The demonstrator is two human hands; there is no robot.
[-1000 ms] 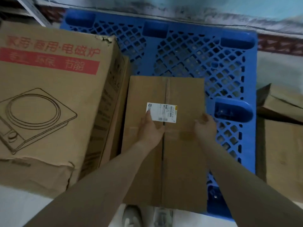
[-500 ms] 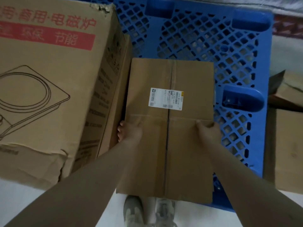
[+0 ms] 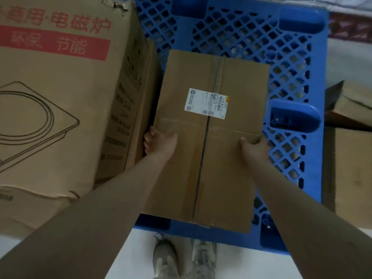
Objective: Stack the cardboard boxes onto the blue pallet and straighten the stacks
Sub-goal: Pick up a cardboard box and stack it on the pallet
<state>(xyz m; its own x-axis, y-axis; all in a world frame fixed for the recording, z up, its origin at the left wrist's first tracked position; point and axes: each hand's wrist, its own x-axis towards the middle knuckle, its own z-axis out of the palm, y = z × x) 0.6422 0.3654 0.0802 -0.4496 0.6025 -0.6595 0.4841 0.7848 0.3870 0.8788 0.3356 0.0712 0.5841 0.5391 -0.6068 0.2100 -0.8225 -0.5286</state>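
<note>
Since a second ago both hands slid off the box top to its side edges; the box's near end, which overhung the pallet edge, now sits about at that edge.

Left to right: large printed carton (image 3: 56, 101) with red band and cooktop drawing fills the left, top corner torn; a thinner carton (image 3: 150, 81) stands against its right side. Left hand (image 3: 159, 142) grips the left edge of the plain cardboard box (image 3: 209, 137), thumb on top, fingers (image 3: 148, 140) curled down into the gap between box and the left cartons. Box is sealed, centre seam running away from the camera, white shipping label (image 3: 207, 103) across the seam. It lies on the blue pallet (image 3: 291, 77), just beside the left cartons, slightly skewed. Right hand (image 3: 255, 152) clamps the right edge, thumb on top, fingers wrapped over the side, hidden. Bare pallet grid to the right. More cartons (image 3: 354, 158) on the floor beyond the pallet's right edge. Person's shoes (image 3: 185, 258) at the bottom.
</note>
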